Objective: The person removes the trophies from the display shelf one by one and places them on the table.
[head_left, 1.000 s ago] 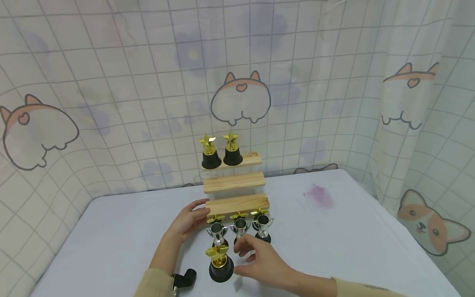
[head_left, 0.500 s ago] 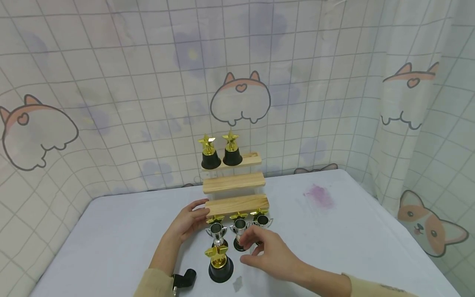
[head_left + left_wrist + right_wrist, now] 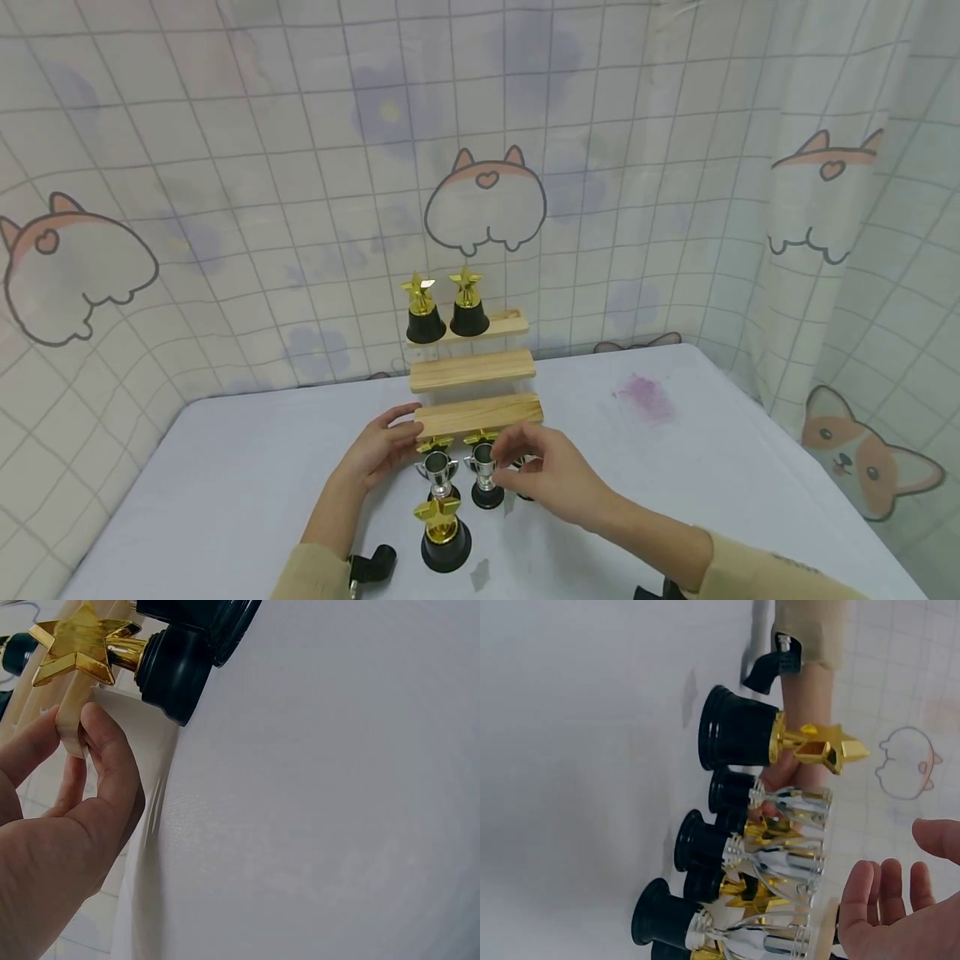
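At the left end of a wooden three-step display stand (image 3: 480, 414), my left hand (image 3: 378, 452) pinches the lowest board between thumb and fingers; the left wrist view shows this grip on the board's end (image 3: 73, 720). My right hand (image 3: 555, 479) hovers over the right silver cup trophy (image 3: 761, 941), mostly covering it in the head view. Its fingers are loosely bent and hold nothing. The middle silver cup trophy (image 3: 485, 475) and left silver cup trophy (image 3: 439, 473) stand uncovered. Closest to me is a gold star trophy (image 3: 446, 542) on a black base.
Two gold star trophies (image 3: 468, 310) stand on the top board, left and middle. More star trophies (image 3: 435, 443) stand behind the cups, partly hidden. A white cloth covers the table (image 3: 247, 483). A patterned curtain (image 3: 300, 167) hangs behind. Black wrist cameras (image 3: 373, 564) are worn on both wrists.
My right hand has moved from beside the front star trophy to the right and farther away, over the right silver cup. The left hand stays on the board; the trophies have not moved.
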Demonstrator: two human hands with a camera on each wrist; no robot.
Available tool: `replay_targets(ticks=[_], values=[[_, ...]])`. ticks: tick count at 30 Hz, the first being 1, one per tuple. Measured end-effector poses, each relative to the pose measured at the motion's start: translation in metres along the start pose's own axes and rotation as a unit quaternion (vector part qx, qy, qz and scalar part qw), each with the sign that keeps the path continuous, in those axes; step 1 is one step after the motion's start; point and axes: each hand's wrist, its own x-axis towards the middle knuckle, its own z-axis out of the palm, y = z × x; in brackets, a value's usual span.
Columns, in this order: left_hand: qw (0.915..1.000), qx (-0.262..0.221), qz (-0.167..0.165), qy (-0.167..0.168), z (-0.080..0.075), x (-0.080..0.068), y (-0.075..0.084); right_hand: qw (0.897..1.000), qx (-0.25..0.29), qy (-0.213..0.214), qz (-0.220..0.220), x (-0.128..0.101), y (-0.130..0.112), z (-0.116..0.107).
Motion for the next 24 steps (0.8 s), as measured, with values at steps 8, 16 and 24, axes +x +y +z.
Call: replay_targets(ticks=[8,16,24], values=[[1.0000,0.003,0.007,0.001,-0.002,-0.001,-0.002,1.000,0.008,0.015,-0.002,0.019,-0.001,-0.011],[1.0000,0.001,0.010,0.000,-0.001,0.001,-0.001,0.999,0.033,0.033,0.016,0.042,-0.003,-0.026],[1.0000,0.006,0.005,0.002,-0.001,0.000,-0.001,0.996,0.071,0.043,0.022,0.065,-0.003,-0.038]])
